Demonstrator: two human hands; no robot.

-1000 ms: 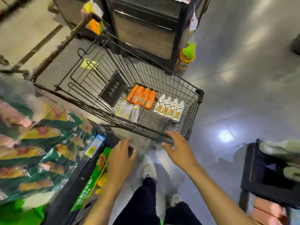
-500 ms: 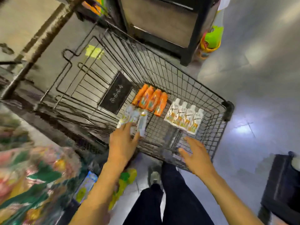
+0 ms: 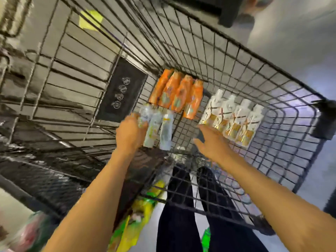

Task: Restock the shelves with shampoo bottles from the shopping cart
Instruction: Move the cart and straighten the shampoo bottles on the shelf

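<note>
A person leans over a wire shopping cart (image 3: 272, 106) in a store aisle, both bare arms now reaching deep into the basket, where a second ago the hands hovered at its near rim. The left hand (image 3: 130, 132), at centre frame, has its grip curled around the leftmost pale bottle (image 3: 145, 111) of a row of three pale bottles (image 3: 166, 130) lying on the cart floor; half a second ago it was only reaching them. The right hand (image 3: 211, 144), right of centre, stretches out with fingers straight, its grip open and holding nothing, fingertips just beside the near end of four white bottles (image 3: 234, 122) lying side by side. Four orange bottles (image 3: 179, 93) lie above the pale row, next to a black placard (image 3: 121, 91) on the wire at left. All the shampoo remains in the cart. The first pick appears under way, and nothing has yet gone to a shelf. Motion blur softens the left fingers.
</note>
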